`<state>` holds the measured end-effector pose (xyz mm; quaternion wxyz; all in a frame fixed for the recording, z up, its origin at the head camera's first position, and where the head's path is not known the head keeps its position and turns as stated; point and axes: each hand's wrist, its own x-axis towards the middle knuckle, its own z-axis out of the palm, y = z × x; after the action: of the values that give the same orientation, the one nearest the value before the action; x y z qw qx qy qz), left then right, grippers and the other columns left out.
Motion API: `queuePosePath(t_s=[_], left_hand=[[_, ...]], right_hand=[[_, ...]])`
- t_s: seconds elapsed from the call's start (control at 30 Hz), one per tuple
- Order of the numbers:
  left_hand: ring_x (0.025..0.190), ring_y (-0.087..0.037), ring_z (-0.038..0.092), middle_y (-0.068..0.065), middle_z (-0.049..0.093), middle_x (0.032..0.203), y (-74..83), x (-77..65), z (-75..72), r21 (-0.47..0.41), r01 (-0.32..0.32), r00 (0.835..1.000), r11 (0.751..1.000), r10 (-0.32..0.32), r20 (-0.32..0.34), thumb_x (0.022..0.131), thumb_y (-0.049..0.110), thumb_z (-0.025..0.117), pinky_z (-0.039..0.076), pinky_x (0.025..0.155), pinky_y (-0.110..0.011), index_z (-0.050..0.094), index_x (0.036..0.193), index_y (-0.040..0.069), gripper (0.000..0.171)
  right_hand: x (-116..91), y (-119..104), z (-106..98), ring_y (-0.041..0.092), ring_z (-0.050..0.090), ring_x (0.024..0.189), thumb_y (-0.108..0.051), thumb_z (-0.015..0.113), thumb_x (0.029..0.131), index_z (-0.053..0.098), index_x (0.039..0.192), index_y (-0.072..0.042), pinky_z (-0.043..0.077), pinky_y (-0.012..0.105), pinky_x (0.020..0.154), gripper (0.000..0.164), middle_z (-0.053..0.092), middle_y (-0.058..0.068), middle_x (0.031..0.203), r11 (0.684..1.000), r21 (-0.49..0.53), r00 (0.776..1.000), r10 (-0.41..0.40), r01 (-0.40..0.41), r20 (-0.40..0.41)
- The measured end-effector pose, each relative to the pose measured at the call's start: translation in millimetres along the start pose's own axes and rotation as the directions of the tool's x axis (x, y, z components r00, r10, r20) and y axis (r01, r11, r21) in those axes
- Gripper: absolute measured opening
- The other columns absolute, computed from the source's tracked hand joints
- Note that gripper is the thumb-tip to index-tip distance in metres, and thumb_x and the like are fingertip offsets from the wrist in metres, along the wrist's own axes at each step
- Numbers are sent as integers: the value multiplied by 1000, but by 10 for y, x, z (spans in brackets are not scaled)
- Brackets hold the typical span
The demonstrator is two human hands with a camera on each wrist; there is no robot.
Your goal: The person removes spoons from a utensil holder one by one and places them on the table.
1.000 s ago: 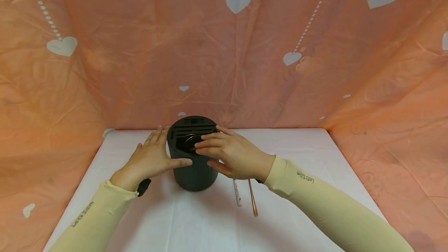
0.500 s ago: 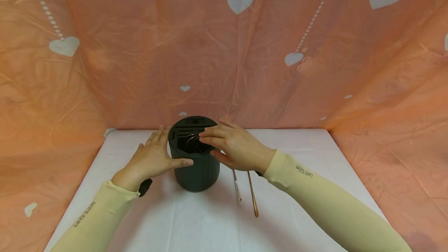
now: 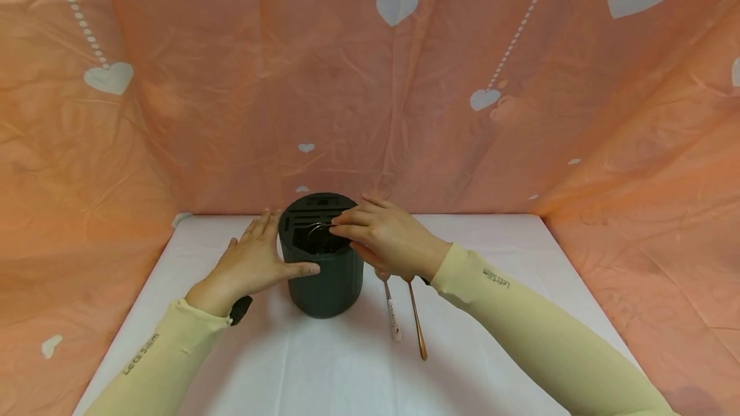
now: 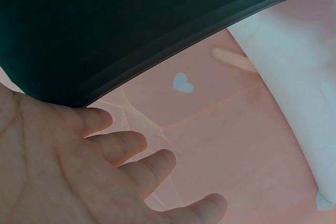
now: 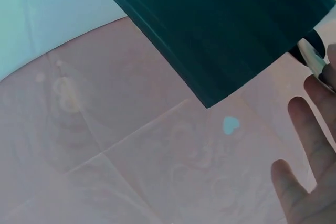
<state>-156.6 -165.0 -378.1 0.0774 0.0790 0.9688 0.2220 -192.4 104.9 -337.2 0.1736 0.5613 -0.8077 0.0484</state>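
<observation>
One dark green holder [image 3: 324,284] stands on the white table [image 3: 335,371], towards 11 o'clock from its middle. Only the head view shows its slotted top [image 3: 312,212] and, in the opening, a rounded, gold-edged shape [image 3: 320,231]. At 9 o'clock the left hand [image 3: 250,259] lies spread against the wall; at 3 o'clock the right hand [image 3: 392,241] reaches over the rim, whether pinching anything I cannot tell. The right wrist view adds a pale piece [image 5: 312,59] beside its fingers. Two handles lie at 4 o'clock: one white [image 3: 394,320], its print unreadable, one gold-coloured [image 3: 418,326]. Two yellow sleeves, left [image 3: 167,339] and right [image 3: 537,320], each read "Let's Slim". Behind, at 12, hangs a heart-printed cloth [image 3: 347,82].
</observation>
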Motion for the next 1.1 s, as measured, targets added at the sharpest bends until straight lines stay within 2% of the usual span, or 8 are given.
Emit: queuePosePath(t_s=[0.13, 0.3, 0.4, 0.5, 0.6, 0.93, 1.1], left_hand=[[146, -49, 10, -28, 5, 162, -4, 8, 15, 2, -1, 1000, 1000, 1, -3, 68, 86, 63, 10, 106, -76, 3, 159, -1, 139], [147, -49, 9, -27, 4, 162, -10, 10, 18, 5, 2, 1000, 1000, -2, -1, 69, 84, 65, 9, 106, -76, 3, 158, -2, 138], [147, -48, 8, -27, 3, 163, -9, 11, 14, 6, 6, 1000, 1000, -6, 2, 69, 85, 65, 9, 106, -75, 3, 158, -2, 139], [147, -49, 8, -27, 2, 163, -6, 17, 13, 5, 4, 1000, 1000, -4, 2, 67, 88, 62, 10, 106, -75, 3, 158, -3, 142], [146, -49, 9, -27, 2, 163, -5, 22, 9, 4, 2, 1000, 1000, -2, -1, 66, 89, 61, 10, 106, -75, 4, 158, -3, 142], [147, -48, 9, -27, 4, 162, -8, 26, 14, 8, 7, 1000, 1000, -7, -3, 64, 91, 60, 10, 106, -75, 3, 158, -2, 145], [147, -47, 9, -27, 5, 163, -9, 19, 12, 11, 7, 1000, 1000, -7, -12, 66, 88, 62, 10, 107, -75, 4, 159, -1, 141]], right_hand=[[-9, 4, -11, 15, 54, 126, -9, 67, 93, 67, 130, -10, 22, 41, 118, 37, 64, 1, 131, 1000, 12, 999, -5, 6, -37], [19, 19, -58, 20, 59, 119, -7, 74, 89, 71, 124, -9, 28, 44, 116, 35, 68, 4, 122, 999, 43, 986, -11, 18, -167], [47, 26, -76, 25, 60, 116, -4, 76, 88, 74, 118, -7, 30, 44, 115, 30, 70, 8, 115, 997, 74, 964, 10, 10, -265], [74, 31, -90, 29, 60, 116, 0, 77, 86, 76, 113, -5, 33, 41, 113, 28, 70, 12, 110, 995, 104, 933, 31, 7, -359], [99, 41, -111, 30, 60, 116, 3, 78, 84, 76, 111, -5, 36, 39, 111, 28, 70, 12, 108, 994, 106, 906, 39, 7, -421], [112, 88, -187, 33, 60, 113, 8, 78, 80, 76, 108, -6, 38, 44, 109, 31, 70, 10, 105, 981, 190, 864, 69, 31, -499], [98, 137, -260, 34, 59, 114, 5, 78, 82, 75, 109, -5, 39, 44, 108, 29, 70, 10, 105, 975, 224, 844, 121, -1, -523]])
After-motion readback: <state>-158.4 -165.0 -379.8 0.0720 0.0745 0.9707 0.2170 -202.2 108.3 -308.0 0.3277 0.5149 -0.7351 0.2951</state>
